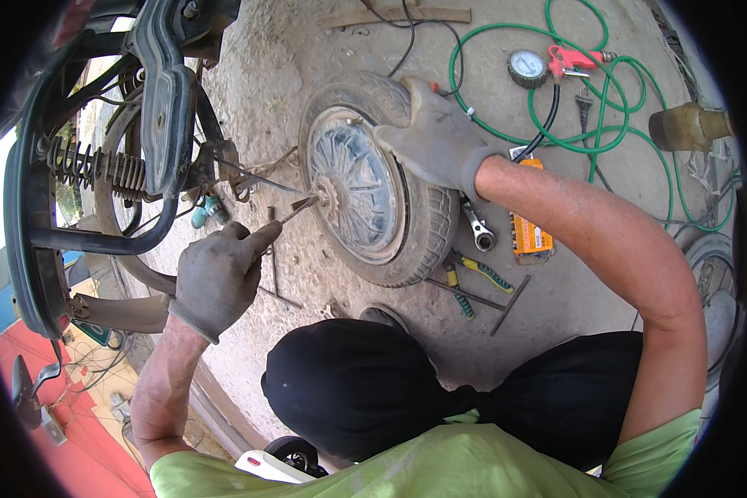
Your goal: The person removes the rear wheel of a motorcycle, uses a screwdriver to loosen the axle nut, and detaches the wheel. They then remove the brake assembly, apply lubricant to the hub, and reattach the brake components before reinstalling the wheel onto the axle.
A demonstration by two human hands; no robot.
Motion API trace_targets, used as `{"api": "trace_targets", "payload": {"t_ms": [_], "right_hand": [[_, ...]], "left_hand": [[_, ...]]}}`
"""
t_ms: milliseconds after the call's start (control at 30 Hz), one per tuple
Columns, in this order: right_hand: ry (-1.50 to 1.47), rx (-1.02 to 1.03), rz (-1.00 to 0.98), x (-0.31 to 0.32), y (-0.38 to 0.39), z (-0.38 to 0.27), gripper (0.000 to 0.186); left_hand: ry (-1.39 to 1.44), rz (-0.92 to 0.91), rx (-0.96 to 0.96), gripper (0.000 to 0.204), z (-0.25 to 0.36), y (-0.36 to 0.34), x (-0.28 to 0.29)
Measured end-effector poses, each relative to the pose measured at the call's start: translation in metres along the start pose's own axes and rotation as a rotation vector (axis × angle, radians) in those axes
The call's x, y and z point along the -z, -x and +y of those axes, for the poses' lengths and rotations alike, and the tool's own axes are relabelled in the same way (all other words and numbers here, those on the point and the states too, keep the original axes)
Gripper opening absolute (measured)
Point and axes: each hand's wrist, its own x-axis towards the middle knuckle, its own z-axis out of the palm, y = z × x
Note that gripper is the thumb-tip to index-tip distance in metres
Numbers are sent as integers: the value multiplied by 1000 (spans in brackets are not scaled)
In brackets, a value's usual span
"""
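A dusty wheel (356,191) stands tilted on the ground in front of me, its worn tyre (432,236) around a spoked metal rim. My right hand (436,137), in a grey glove, grips the top right of the tyre, with the thumb over its side near the rim. My left hand (222,274), gloved too, is closed around a slim tool (297,209) with a flared tip; its exact kind is unclear. The tip is beside the hub (327,197) at the wheel's centre; I cannot tell whether they touch. A dark cable (266,179) runs to the hub.
A vehicle frame with a spring shock absorber (100,168) stands at the left. Right of the wheel lie a ratchet wrench (480,231), an orange bit case (529,232), green-handled pliers (485,274) and a T-shaped bar (510,305). A green hose (465,50) loops around a red gauge gun (574,60).
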Motion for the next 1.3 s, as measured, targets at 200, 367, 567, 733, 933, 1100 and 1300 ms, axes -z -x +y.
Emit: {"api": "trace_targets", "payload": {"t_ms": [200, 367, 567, 733, 933, 1100, 1300], "right_hand": [[-22, -15, -23, 2, 0, 1, 86], [-38, -58, -54, 7, 2, -9, 85], [-52, -63, -54, 9, 3, -10, 84], [-99, -68, -83, 10, 5, -9, 85], [-108, -83, -111, 5, 11, -11, 89], [-134, -102, -93, 5, 9, -7, 90], [-128, -1, -18, -5, -1, -3, 84]], "left_hand": [[3, -17, 1, 48, 0, -2, 2], [-48, -72, -3, 47, 6, -10, 10], [-171, -260, -34, 42, 23, -40, 41], [-220, -370, -97, 39, 24, -60, 55], [-234, -376, -67, 52, 26, -51, 41], [-69, -172, 87, 50, 38, -17, -1], [328, 258, 284, 53, 48, 24, -97]]}}
